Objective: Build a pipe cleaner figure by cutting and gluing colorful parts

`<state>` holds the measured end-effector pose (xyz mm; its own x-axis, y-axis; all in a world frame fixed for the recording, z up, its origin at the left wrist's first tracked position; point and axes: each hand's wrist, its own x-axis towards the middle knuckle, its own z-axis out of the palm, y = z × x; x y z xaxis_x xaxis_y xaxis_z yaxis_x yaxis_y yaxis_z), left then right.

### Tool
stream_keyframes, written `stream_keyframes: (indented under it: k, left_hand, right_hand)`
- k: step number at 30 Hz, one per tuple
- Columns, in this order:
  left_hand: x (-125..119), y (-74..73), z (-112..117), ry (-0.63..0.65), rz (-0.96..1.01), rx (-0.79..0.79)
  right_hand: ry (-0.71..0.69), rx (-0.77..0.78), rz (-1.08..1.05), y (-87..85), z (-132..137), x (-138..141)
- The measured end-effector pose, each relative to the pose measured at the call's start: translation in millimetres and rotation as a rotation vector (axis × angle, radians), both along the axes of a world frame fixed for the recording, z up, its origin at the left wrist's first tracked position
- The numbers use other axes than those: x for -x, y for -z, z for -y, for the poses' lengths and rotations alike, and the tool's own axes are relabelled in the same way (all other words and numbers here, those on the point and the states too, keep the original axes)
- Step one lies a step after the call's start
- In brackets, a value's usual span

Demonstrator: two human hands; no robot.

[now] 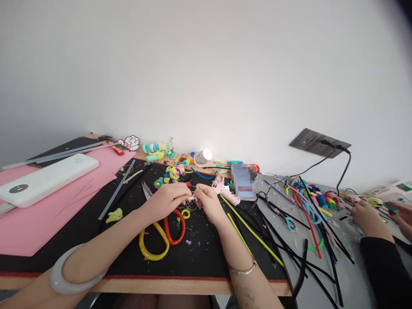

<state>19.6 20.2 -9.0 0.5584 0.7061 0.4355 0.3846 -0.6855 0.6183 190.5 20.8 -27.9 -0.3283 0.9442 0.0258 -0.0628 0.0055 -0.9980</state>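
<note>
My left hand (170, 198) and my right hand (206, 201) meet above the black mat (206, 257), fingers pinched together. Between the fingertips shows a small pale lilac piece (192, 198), mostly covered, so its kind is unclear. Both hands are closed on it. Just under my left wrist lie scissors with one yellow and one red handle loop (153, 253), blades pointing away to the left. A small yellow ring-shaped piece (186, 213) rests below the hands. A pink glue gun (225, 192) lies beyond my right hand, and a colourful fuzzy figure (172, 175) lies behind my left.
Pink sheets (48, 219) bear a white power bank (48, 178) at the left. A paper cup (202, 157) and a phone (243, 182) are near the wall. Black and coloured pipe cleaners (310, 223) spread across the grey table, where another person's hands (370, 219) are busy.
</note>
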Motion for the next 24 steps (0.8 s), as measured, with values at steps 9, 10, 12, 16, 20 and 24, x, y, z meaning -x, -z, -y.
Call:
stream_keyframes:
  k: [9,10,12,16,20,24]
  left_hand:
    - [-4.5,5.7,-2.1,-0.092,0.280,0.506]
    - [-4.6,6.2,-2.6,-0.106,0.315,0.546]
    - [-4.7,6.3,-2.7,-0.126,0.323,0.553]
    - [-4.8,2.5,-0.4,-0.146,0.205,0.392]
    - [-3.5,-4.1,0.9,-0.156,0.095,0.257]
    - [-2.5,-7.1,2.9,-0.059,0.033,0.302]
  right_hand:
    - [0.135,-0.025,-0.031,2.1,-0.7,1.9]
    - [0.156,-0.033,-0.021,1.9,-0.6,2.5]
    - [0.171,-0.056,0.025,0.8,0.3,3.6]
    - [0.132,-0.098,0.112,-3.2,3.8,6.3]
    - [0.097,-0.125,0.116,-3.8,4.9,7.4]
    - [0.062,-0.077,0.049,-0.4,4.1,6.0]
